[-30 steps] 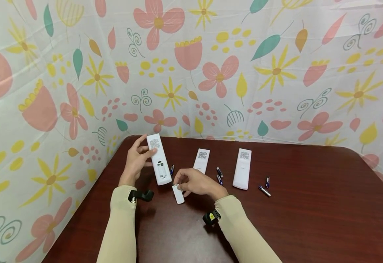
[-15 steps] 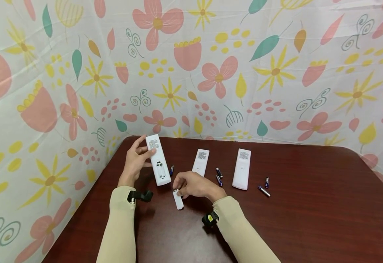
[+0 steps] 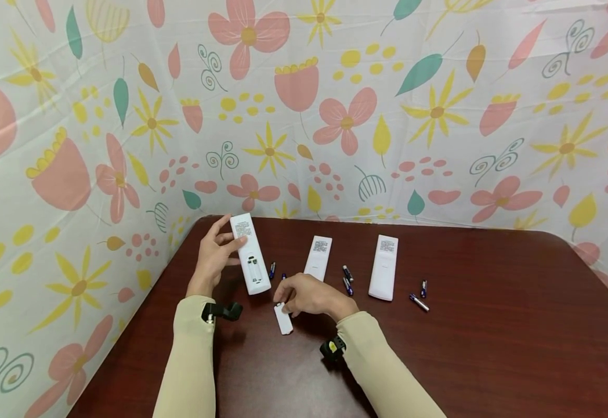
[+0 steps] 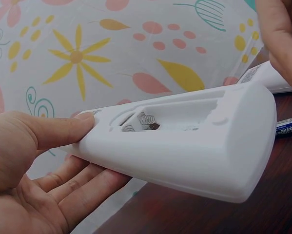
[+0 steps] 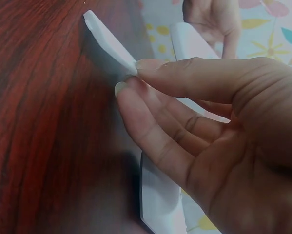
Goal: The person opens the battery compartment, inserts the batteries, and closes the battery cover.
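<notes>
My left hand (image 3: 213,258) grips a white remote control (image 3: 248,255) by its upper part, thumb on the back face. Its lower end tilts toward me. The battery compartment (image 4: 175,119) is uncovered, and metal springs show at one end with no batteries inside. To the right and slightly nearer, my right hand (image 3: 314,297) pinches the white battery cover (image 3: 283,321) at one end between thumb and finger. In the right wrist view the cover (image 5: 109,43) is close over the table; whether it touches the wood I cannot tell.
Two more white remotes lie face down, one (image 3: 319,255) partly behind my right hand, the other (image 3: 384,268) farther right. Loose batteries lie nearby: one (image 3: 272,270) beside the held remote, others (image 3: 348,285) (image 3: 419,302) rightward. A flowered cloth (image 3: 304,116) hangs behind the table.
My right hand has come slightly nearer with the battery cover, which has turned a little. A battery end behind my right fingers has come into view. My left hand and its remote stay nearly still.
</notes>
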A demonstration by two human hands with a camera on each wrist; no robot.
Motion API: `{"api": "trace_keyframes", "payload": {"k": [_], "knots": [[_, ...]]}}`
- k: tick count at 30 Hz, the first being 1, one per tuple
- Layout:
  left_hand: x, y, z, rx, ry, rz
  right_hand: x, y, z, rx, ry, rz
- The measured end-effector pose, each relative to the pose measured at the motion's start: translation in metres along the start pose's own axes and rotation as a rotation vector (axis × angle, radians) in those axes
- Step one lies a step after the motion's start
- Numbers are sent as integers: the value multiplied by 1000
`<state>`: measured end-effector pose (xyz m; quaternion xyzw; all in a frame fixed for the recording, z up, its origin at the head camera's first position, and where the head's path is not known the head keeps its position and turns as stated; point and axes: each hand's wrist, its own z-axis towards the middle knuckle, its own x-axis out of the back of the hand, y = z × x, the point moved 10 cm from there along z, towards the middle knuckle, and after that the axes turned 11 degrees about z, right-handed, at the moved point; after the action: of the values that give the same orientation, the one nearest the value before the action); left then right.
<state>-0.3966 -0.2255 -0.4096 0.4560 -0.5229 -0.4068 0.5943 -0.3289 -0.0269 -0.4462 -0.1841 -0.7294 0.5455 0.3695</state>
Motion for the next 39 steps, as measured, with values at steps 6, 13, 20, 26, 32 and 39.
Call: {"api": "trace_keyframes", "payload": {"k": [6,13,20,26,32,39], "knots": [[0,-1,0,-1,-6,-3,2,-3,0,27,7,-107],[1,-3,1,-5,-4,-5,-2,-3,-1,5,-8,-114],[2,-3,2,-5,-4,-3,-2,-5,0,3,3,-169],[2,-4,3,1,-4,-5,-3,-6,-1,10,-13,-130],[3,-4,2,-1,-5,2,2,-9,0,20,-3,-78],[3,-4,4,-2,-3,18,10,-22,3,88,37,-74]]}}
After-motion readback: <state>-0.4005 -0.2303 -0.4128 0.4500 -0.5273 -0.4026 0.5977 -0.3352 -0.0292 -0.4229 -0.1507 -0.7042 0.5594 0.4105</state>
